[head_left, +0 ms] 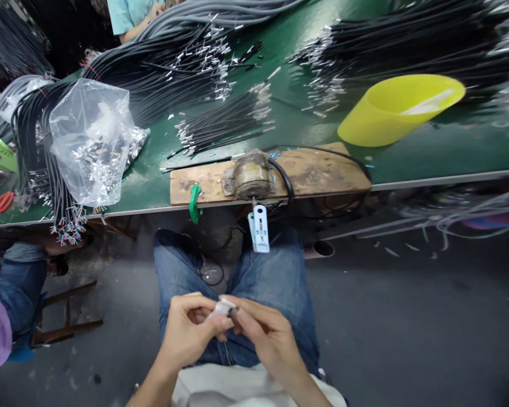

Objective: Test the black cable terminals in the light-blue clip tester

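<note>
Above my lap, both hands meet around a small white piece (224,307). My left hand (194,328) pinches it between thumb and fingers. My right hand (265,330) closes on its right side, where a small dark part shows between the fingertips. Beyond my knees, a small motor (252,175) sits on a wooden board (322,172) at the table edge. A light blue clothespin (259,229) hangs from the motor's shaft. A green clip (194,203) is at the board's left front.
The green table (297,130) holds bundles of black cables (390,51), a yellow container (377,121), a clear plastic bag (93,135) and red-handled scissors (3,202). People sit at the far side and at left, near a wooden stool (68,333).
</note>
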`<state>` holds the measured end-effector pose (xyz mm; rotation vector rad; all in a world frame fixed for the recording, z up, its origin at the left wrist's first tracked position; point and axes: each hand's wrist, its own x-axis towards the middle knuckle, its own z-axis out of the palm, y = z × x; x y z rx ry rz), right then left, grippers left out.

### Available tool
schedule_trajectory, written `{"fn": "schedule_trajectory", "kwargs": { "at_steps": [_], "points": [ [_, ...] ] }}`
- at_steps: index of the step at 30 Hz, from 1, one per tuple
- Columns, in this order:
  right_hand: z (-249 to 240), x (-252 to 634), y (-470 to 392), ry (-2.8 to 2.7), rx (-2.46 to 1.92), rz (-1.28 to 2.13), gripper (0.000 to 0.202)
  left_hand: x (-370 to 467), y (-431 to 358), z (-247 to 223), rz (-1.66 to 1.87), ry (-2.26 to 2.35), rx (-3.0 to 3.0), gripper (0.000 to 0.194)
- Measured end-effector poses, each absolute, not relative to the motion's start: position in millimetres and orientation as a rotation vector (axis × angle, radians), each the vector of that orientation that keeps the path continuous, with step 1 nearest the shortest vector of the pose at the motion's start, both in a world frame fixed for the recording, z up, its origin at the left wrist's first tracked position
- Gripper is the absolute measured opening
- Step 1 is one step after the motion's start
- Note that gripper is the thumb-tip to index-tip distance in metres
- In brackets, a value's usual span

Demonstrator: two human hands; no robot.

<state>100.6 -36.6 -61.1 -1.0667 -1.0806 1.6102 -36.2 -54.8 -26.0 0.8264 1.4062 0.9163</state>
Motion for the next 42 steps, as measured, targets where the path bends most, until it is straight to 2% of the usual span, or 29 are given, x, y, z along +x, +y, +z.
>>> {"fn": "schedule_trajectory", "kwargs": {
  "at_steps": [3, 7, 13, 20, 23, 28, 30, 35, 42],
  "points": [
    [-62.9, 102.5, -32.6, -0.988, -1.053, 1.641, 0.049, -37.1, -58.2, -24.0, 0.911, 1.401, 0.850, 0.027],
    [-59.5, 99.5, -31.9, -0.806, -0.816, 1.950, 0.058, -33.2, -58.3, -26.6, 1.028, 1.456, 0.943, 0.023],
    [-55.6, 95.5, -38.0, -0.523, -0.756, 2.083, 0.048, -30.4, -54.9, -29.6, 1.159, 1.486, 1.076, 0.010],
    [-53.5, 93.3, -38.3, -0.499, -0.800, 2.113, 0.054, -26.4, -51.7, -35.7, 1.315, 1.406, 1.073, 0.001],
    [-57.4, 92.9, -38.8, -0.789, -0.897, 1.939, 0.056, -23.4, -51.3, -36.0, 1.385, 1.422, 1.069, 0.004],
    [-59.8, 96.0, -39.6, -1.478, -1.022, 1.235, 0.050, -19.7, -50.2, -30.3, 1.330, 1.583, 1.072, 0.008],
    [-59.8, 97.0, -39.4, -1.620, -0.991, 1.051, 0.048, -18.7, -49.2, -27.2, 1.299, 1.613, 1.058, 0.009],
    [-63.3, 99.4, -37.6, -1.829, -0.988, 0.767, 0.039, -18.1, -49.6, -24.3, 1.207, 1.697, 0.972, 0.014],
    [-62.0, 101.1, -33.2, -2.012, -1.002, 0.551, 0.043, -20.8, -53.7, -33.0, 1.203, 1.533, 0.856, 0.012]
  ]
}}
